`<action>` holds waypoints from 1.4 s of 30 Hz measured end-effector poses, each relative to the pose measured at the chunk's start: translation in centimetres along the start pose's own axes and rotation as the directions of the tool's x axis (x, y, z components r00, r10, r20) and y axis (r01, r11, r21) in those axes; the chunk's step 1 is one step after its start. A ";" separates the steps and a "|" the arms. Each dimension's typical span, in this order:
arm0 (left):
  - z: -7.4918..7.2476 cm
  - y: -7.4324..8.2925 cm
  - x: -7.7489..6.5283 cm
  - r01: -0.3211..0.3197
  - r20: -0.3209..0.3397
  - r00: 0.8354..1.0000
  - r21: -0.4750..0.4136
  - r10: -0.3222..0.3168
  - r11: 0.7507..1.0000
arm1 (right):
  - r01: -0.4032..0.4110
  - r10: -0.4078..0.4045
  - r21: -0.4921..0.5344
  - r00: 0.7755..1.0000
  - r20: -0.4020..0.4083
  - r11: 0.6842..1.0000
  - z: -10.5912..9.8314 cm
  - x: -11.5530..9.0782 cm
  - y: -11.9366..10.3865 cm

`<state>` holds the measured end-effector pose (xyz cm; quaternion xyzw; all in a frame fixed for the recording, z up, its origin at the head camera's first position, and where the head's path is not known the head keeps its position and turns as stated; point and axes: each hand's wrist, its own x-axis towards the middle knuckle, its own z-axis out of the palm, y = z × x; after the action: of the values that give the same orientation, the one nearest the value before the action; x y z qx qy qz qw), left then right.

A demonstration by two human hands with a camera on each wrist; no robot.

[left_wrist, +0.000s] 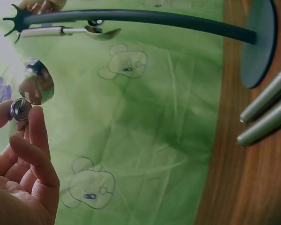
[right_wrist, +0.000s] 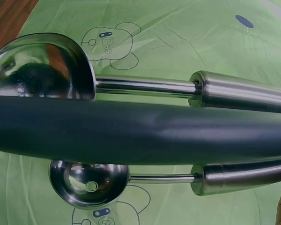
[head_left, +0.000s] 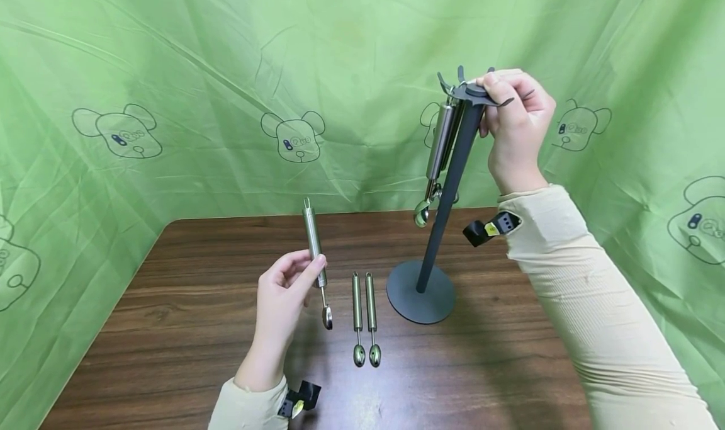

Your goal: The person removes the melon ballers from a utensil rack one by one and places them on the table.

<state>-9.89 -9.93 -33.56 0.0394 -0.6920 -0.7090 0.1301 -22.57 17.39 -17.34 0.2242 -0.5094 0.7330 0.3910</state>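
My left hand (head_left: 280, 298) pinches the steel handle of a melon baller (head_left: 312, 236) between thumb and fingers, hanging loop up and bowl down, above the table. Its round bowl (left_wrist: 40, 84) shows in the left wrist view. With thumb on top and fingers curled beneath, my right hand (head_left: 518, 131) grips the hooked top of a dark grey utensil stand (head_left: 444, 219). From the hooks on the stand's left side hang two scoops, a larger one (right_wrist: 42, 61) and a smaller melon baller (right_wrist: 86, 192) with a hole in its bowl; the pole partly covers both.
Two more melon ballers (head_left: 357, 304) lie side by side on the wooden table (head_left: 187, 316), left of the stand's round base (head_left: 408, 301). A green curtain (head_left: 362, 33) with bear drawings surrounds the table at the back and sides.
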 end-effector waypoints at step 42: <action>-0.9 -7.0 0.7 0.200 0.006 0.979 0.143 -0.203 0.969 | 0.000 0.000 0.000 1.000 -0.004 1.000 0.0 0.0 -0.1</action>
<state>-11.22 -10.88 -40.43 0.1112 -0.7343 -0.6679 0.0472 -22.49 17.34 -17.32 0.2228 -0.5086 0.7335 0.3920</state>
